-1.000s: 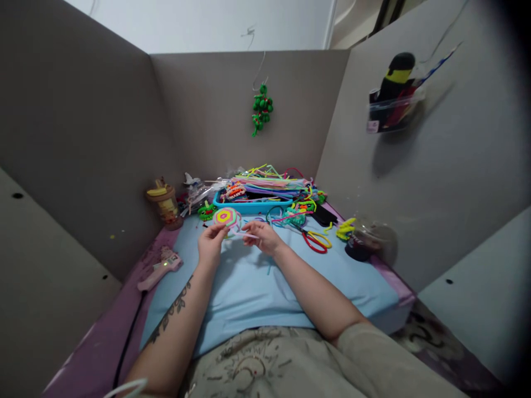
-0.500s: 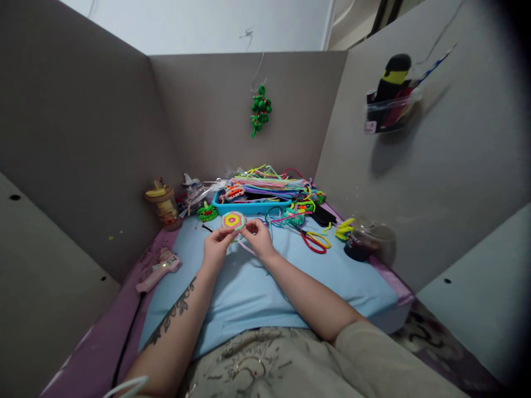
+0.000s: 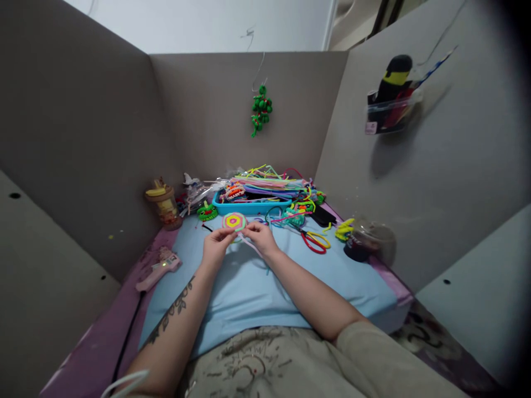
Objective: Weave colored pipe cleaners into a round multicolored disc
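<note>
A round pipe-cleaner disc with yellow, pink and mint rings is held up between my two hands. My left hand pinches its lower left edge, thumb and fingers together. At the lower right edge, my right hand is closed on the disc too, near a pale pink pipe cleaner that trails down from the rim toward my right wrist. Just beyond the disc on the left sits a green pipe-cleaner frog-like head. Scissors with red and yellow handles lie to the right of my right hand.
Behind the hands stands a blue tray heaped with pipe cleaners. A pink glue gun lies at left, below a lidded cup. On the right are a black phone-like object and a dark-bottomed plastic cup. Grey panels enclose the table.
The disc has shifted very slightly. The pale pink pipe cleaner hangs a little farther to the right, along my right wrist. Both hands keep their grip.
</note>
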Action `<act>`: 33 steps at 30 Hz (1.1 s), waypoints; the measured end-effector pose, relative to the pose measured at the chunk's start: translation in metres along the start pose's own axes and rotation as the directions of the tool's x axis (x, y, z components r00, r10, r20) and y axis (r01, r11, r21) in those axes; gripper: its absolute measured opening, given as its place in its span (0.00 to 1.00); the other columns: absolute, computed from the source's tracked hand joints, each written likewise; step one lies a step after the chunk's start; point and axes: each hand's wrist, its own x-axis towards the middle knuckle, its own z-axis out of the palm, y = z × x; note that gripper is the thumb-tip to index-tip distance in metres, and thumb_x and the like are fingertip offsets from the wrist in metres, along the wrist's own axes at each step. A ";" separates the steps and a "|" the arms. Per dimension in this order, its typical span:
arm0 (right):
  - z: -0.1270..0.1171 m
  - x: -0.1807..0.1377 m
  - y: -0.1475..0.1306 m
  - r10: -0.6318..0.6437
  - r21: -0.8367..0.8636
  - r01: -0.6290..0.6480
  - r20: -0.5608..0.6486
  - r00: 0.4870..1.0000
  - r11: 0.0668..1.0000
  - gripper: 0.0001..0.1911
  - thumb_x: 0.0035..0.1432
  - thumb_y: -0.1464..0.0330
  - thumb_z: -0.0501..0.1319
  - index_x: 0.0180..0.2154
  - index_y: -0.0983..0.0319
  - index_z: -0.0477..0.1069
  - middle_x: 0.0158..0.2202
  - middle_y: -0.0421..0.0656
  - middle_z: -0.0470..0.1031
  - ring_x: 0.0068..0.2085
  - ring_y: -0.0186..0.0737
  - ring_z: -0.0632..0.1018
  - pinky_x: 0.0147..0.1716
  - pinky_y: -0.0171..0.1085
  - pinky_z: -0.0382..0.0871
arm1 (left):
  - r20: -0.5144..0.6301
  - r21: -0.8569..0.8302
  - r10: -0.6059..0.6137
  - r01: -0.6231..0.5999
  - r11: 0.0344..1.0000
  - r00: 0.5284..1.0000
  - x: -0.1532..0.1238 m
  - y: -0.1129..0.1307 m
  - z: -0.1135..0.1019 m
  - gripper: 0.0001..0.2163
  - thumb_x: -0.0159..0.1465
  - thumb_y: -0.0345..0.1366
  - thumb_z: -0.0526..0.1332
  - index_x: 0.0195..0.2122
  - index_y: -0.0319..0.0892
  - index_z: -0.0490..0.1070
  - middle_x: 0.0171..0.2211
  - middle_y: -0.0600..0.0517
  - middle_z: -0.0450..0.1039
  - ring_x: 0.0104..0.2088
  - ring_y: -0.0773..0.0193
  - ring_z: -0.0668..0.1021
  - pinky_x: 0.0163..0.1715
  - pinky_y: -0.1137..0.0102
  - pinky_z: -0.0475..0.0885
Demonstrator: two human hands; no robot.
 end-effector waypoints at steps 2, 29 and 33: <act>-0.002 0.001 -0.002 0.065 0.032 -0.066 0.033 0.997 0.997 0.13 0.36 0.62 0.67 0.20 0.63 0.69 0.17 0.35 0.64 0.20 0.28 0.62 0.20 0.31 0.54 | 0.006 -0.001 -0.005 0.005 1.000 1.000 0.000 -0.001 0.000 0.14 0.42 0.38 0.70 0.28 0.37 0.75 0.26 0.49 0.76 0.28 0.64 0.76 0.32 0.68 0.71; 0.001 -0.004 -0.009 -0.269 -0.127 0.267 -0.004 0.963 0.955 0.07 0.44 0.64 0.64 0.23 0.60 0.70 0.26 0.40 0.68 0.30 0.36 0.69 0.31 0.35 0.62 | -0.067 -0.068 -0.070 0.065 0.996 0.995 0.004 -0.004 0.000 0.18 0.40 0.40 0.70 0.31 0.36 0.75 0.25 0.48 0.76 0.26 0.64 0.76 0.28 0.70 0.71; -0.006 0.009 -0.002 -0.036 0.096 0.052 -0.167 0.985 0.994 0.13 0.42 0.59 0.64 0.23 0.61 0.66 0.18 0.35 0.62 0.20 0.30 0.60 0.20 0.32 0.53 | -0.049 -0.093 -0.062 0.058 0.994 0.997 0.004 -0.004 0.002 0.16 0.41 0.39 0.70 0.30 0.37 0.75 0.25 0.49 0.76 0.26 0.64 0.77 0.30 0.69 0.71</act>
